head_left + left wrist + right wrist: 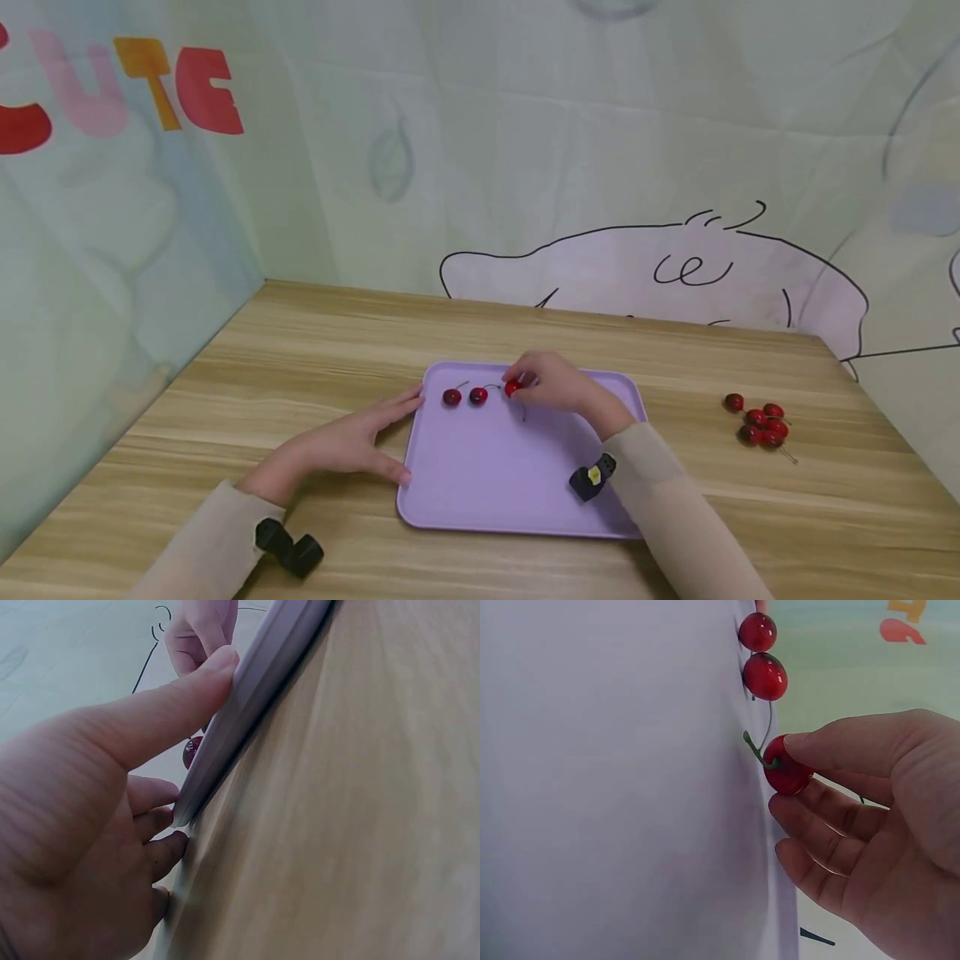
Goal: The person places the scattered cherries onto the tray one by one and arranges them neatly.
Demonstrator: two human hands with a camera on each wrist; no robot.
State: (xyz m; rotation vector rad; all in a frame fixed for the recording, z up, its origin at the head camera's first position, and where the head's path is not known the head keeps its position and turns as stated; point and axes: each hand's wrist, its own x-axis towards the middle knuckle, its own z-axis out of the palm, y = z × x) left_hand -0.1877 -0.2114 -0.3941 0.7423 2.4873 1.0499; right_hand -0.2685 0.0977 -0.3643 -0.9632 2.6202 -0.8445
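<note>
A light purple tray lies on the wooden table. Along its far edge sit two red cherries with stems, one cherry at the left and a second cherry beside it. My right hand pinches a third cherry between thumb and fingers, just right of those two; its green stem points away from the thumb in the right wrist view. My left hand touches the tray's left edge, thumb and fingers spread apart; its thumb rests on the rim in the left wrist view.
To the right of the tray, a loose cluster of several cherries lies on the table. A printed cloth backdrop stands behind the table and on its left. Each wrist carries a small black device.
</note>
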